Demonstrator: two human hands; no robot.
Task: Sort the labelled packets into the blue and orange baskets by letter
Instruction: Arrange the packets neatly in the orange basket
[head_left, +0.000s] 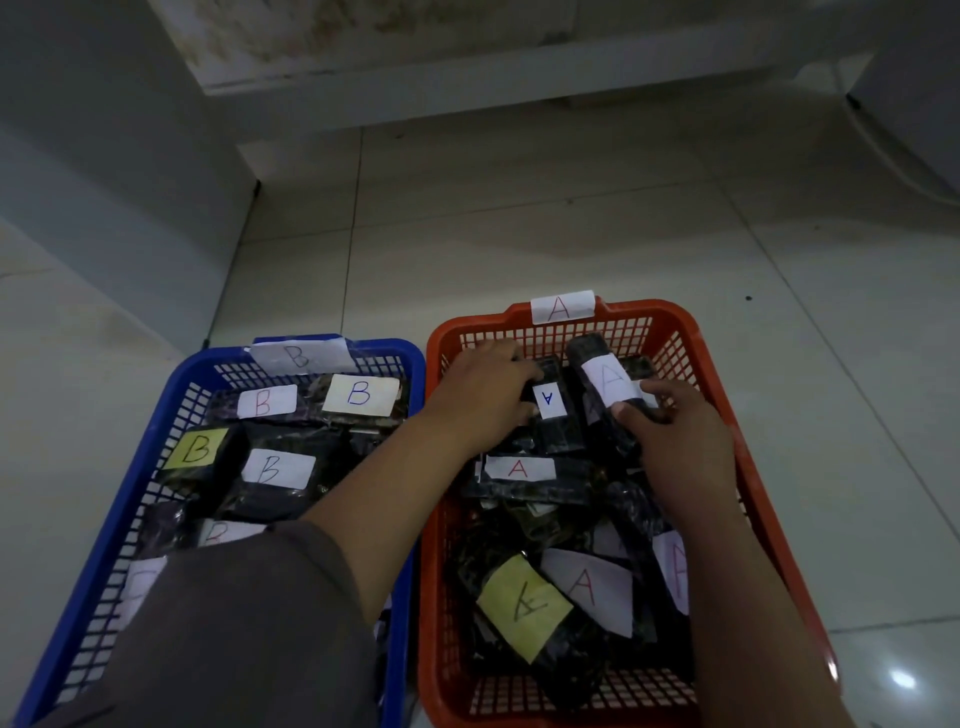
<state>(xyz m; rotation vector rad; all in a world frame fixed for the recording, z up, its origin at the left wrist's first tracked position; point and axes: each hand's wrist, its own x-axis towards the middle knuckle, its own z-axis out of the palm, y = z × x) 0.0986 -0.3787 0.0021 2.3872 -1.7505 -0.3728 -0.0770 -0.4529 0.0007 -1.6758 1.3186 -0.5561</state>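
Two baskets stand side by side on the floor. The blue basket (171, 384) on the left carries a "B" tag and holds several dark packets with B labels (359, 394). The orange basket (691, 332) on the right carries an "A" tag and holds several dark packets with A labels (519, 469). Both hands are inside the orange basket near its far end. My left hand (483, 387) grips a dark packet with a small blue "A" label (549, 402). My right hand (680, 431) holds the near end of a packet with a white "A" label (605, 376).
Pale floor tiles (519, 234) lie beyond the baskets. A white wall base and ledge (415, 88) run across the back. A grey cabinet side (104, 208) stands at the left. A white cable (893, 161) runs down at the right.
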